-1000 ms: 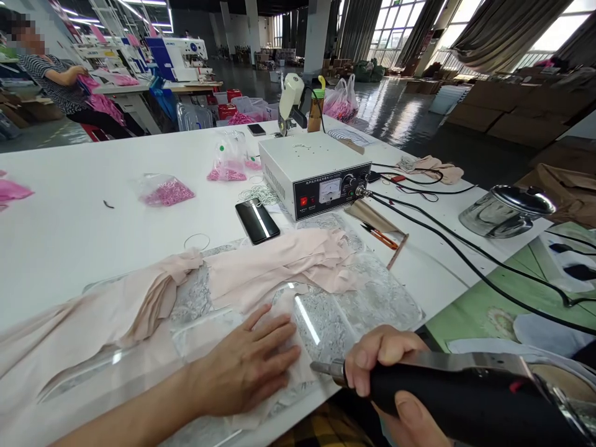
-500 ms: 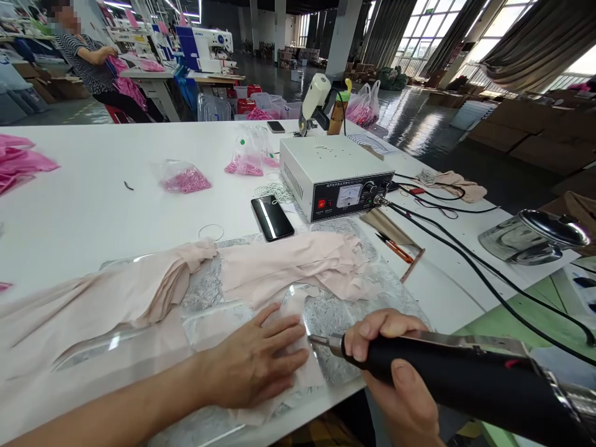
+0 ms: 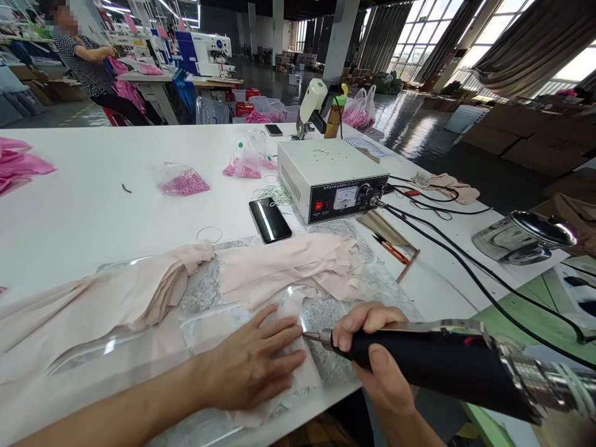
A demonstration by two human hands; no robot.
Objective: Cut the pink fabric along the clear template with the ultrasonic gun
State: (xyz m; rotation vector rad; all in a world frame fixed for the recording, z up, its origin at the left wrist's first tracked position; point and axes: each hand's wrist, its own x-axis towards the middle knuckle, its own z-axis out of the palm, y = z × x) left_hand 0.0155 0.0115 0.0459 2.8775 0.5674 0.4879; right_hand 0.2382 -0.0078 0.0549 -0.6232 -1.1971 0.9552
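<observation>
My left hand (image 3: 249, 363) lies flat, fingers spread, on a clear plastic template (image 3: 209, 326) that covers pale pink fabric (image 3: 279, 267) on the white table (image 3: 84, 205). My right hand (image 3: 372, 354) is wrapped round a black hand-held cutting tool (image 3: 437, 366). The tool's metal tip (image 3: 313, 336) rests at the template's edge, just right of my left fingertips. A black cable (image 3: 465, 261) runs from the white control box (image 3: 330, 177) toward the tool.
A black phone (image 3: 270, 220), bags of pink rings (image 3: 184, 182), a red-handled tool (image 3: 391, 248) and a steel pot (image 3: 524, 236) lie on the table. Another person sits at a sewing station at the far left (image 3: 88, 62). The table's near edge runs beneath my hands.
My right hand has carried the tool leftward and up, so its tip now sits at the template's edge by my left fingers. The left hand has stayed flat in place.
</observation>
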